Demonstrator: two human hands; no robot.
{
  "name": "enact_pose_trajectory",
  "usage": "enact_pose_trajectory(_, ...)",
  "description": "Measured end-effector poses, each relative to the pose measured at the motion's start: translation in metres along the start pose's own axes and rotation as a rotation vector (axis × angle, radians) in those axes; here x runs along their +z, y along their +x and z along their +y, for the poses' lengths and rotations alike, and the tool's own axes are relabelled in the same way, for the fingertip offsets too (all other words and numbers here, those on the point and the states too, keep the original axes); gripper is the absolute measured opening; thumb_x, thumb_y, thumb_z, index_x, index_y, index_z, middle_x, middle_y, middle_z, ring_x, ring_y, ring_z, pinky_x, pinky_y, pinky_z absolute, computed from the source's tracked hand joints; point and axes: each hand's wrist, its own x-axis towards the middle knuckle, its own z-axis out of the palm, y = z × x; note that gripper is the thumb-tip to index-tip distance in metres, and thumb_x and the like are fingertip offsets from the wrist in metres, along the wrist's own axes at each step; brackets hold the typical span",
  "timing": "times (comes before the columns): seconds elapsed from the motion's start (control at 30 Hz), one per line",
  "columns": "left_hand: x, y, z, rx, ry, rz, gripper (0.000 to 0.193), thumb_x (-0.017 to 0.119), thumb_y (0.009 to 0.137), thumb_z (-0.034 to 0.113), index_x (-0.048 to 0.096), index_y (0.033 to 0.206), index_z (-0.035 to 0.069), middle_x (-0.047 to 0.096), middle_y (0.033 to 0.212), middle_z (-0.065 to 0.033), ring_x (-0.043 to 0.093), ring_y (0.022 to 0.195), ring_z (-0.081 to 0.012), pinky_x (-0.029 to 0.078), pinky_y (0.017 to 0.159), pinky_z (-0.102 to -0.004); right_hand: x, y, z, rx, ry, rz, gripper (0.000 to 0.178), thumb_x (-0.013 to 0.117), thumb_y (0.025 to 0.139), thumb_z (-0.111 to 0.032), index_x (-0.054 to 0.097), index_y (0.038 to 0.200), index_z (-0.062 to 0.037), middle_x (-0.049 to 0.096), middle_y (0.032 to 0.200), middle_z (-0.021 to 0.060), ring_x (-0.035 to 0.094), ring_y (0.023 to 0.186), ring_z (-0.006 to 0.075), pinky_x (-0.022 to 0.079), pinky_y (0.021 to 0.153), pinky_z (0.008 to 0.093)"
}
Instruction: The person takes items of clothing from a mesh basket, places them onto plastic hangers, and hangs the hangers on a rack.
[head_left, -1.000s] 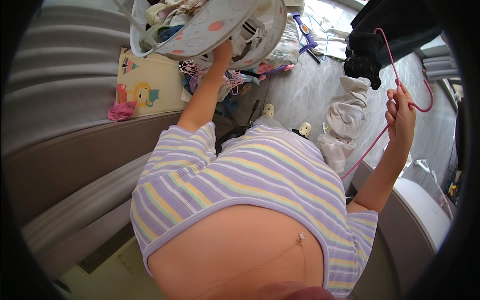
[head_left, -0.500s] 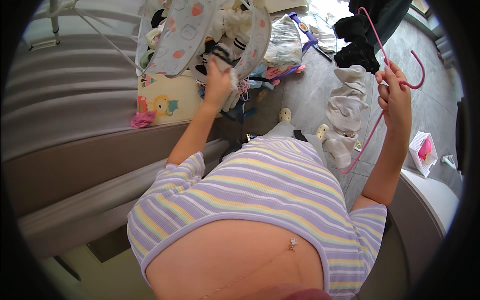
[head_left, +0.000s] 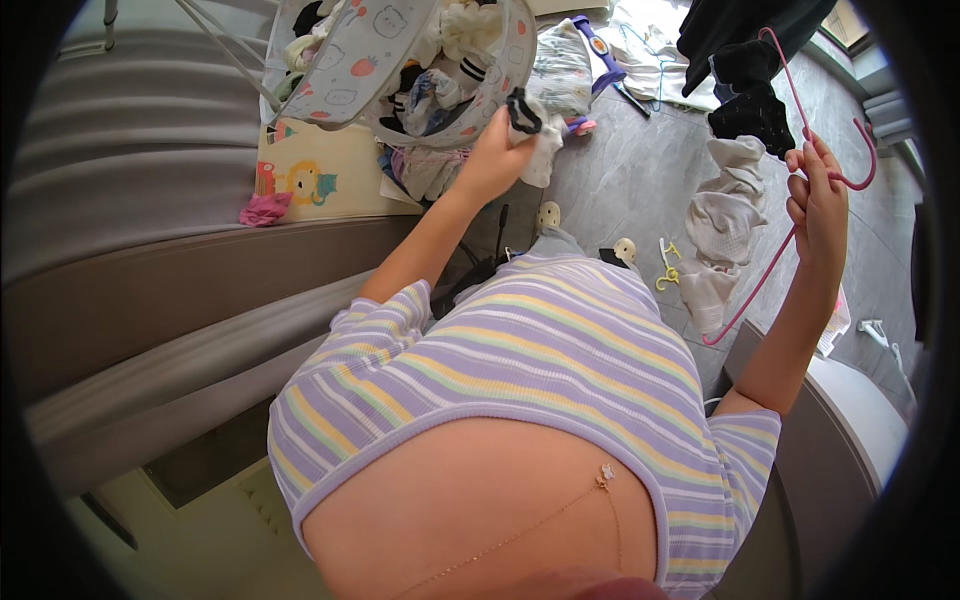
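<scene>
My left hand [head_left: 495, 160] is closed on a white sock [head_left: 543, 158] with dark bands at its top, held just right of a fabric laundry basket [head_left: 365, 68] printed with strawberries and bears. Socks and small garments [head_left: 432, 98] fill the basket. Raised on the right, my right hand [head_left: 822, 195] grips a pink clothes hanger [head_left: 784, 72] near the base of its hook. Along the hanger hang black socks [head_left: 752, 118] at the far end and pale grey-white socks [head_left: 722, 225] nearer me. How they are fixed to it is hidden.
Yellow and white clip pieces [head_left: 668, 270] lie on the grey tiled floor [head_left: 622, 180]. White rack legs [head_left: 228, 55] stand at upper left, near a cream panel with a lion print [head_left: 312, 188] and a crumpled pink cloth [head_left: 265, 209]. A purple frame [head_left: 600, 48] stands beyond the basket.
My left hand has come out of the basket and moved right with the sock. The right hand with the hanger sits slightly lower and further right in view; the whole view has shifted.
</scene>
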Motion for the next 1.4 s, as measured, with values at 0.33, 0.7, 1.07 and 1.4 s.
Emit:
enact_pose_trajectory(0.33, 0.002, 0.016, 0.001, 0.155, 0.22, -0.018, 0.021, 0.055, 0.075, 0.002, 0.056, 0.095, 0.001, 0.057, 0.067, -0.0029, 0.05, 0.06, -0.0062, 0.039, 0.056, -0.0211, 0.003, -0.013, -0.005, -0.043, -0.016, -0.03, 0.036, 0.045, 0.09, -0.017, 0.039, 0.121, 0.0, 0.051, 0.075, 0.003, 0.027, 0.042, -0.0016, 0.021, 0.033, 0.0118)
enact_pose_trajectory(0.7, 0.03, 0.022, 0.064, 0.119, -0.002, -0.607, 0.013, 0.053, 0.083, 0.007, 0.055, 0.096, 0.003, 0.057, 0.086, 0.0023, 0.051, 0.076, -0.0032, 0.042, 0.065, -0.0193, 0.013, -0.035, -0.02, -0.124, 0.021, -0.108, 0.032, 0.048, 0.088, -0.017, 0.041, 0.116, -0.0006, 0.054, 0.075, 0.0042, 0.029, 0.043, -0.0006, 0.022, 0.035, 0.0133)
enact_pose_trajectory(1.07, 0.094, 0.051, 0.104, -0.178, -0.345, -0.496, 0.027, 0.058, 0.084, 0.029, 0.059, 0.095, 0.004, 0.062, 0.081, -0.0041, 0.06, 0.067, -0.0084, 0.048, 0.059, -0.0225, 0.021, -0.05, -0.032, -0.14, 0.002, -0.138, 0.032, 0.047, 0.089, -0.016, 0.042, 0.115, 0.0003, 0.055, 0.075, 0.0051, 0.03, 0.042, -0.001, 0.023, 0.035, 0.0136)
enact_pose_trajectory(1.4, 0.087, 0.074, 0.091, -0.268, -0.618, -0.67, 0.031, 0.061, 0.081, 0.019, 0.052, 0.106, 0.002, 0.061, 0.092, -0.0093, 0.062, 0.079, -0.0161, 0.051, 0.071, -0.0311, 0.026, -0.053, -0.041, -0.095, -0.006, -0.136, 0.032, 0.046, 0.089, -0.016, 0.042, 0.115, 0.0008, 0.053, 0.074, 0.0042, 0.029, 0.041, -0.0011, 0.023, 0.034, 0.0141)
